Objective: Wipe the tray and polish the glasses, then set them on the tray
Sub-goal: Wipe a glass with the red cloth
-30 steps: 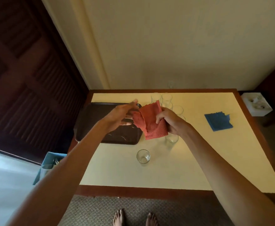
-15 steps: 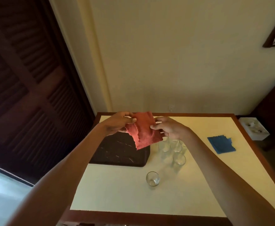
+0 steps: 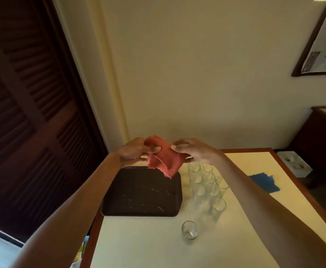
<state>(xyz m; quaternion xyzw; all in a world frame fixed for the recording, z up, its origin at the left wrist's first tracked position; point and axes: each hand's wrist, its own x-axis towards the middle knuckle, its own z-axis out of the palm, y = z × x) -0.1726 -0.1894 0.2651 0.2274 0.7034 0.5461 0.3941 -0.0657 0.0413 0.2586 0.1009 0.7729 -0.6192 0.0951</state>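
Both forearms reach in from the near edge and meet over the far half of the table, a pale top with a brown wooden border.

Nearest, well below the hands and between the two forearms: a single clear glass, mouth up, apart from the others.

Further out, below the left hand: a dark tray, rectangular with rounded corners, flat on the table. Pale scuffs on its floor. Nothing stands on it.

Just right of the tray, below the right hand: a cluster of clear glasses, upright and packed close. All are on the table, none on the tray. Exact count hard to tell through the glass.

Right of the right forearm: a blue cloth, flat on the table and partly hidden by the arm.

Left hand: thumb and fingers pinch the left upper edge of a red cloth. Right hand: pinches the right upper corner. The cloth is held in the air, folded, with its ragged lower edge hanging over the tray's far end without touching it.

Beyond the table, far right of the hands: a white box, lower than the tabletop.

Behind the hands: plain cream wall. Far left: dark slatted door. Upper right: framed picture, cut off by the edge.
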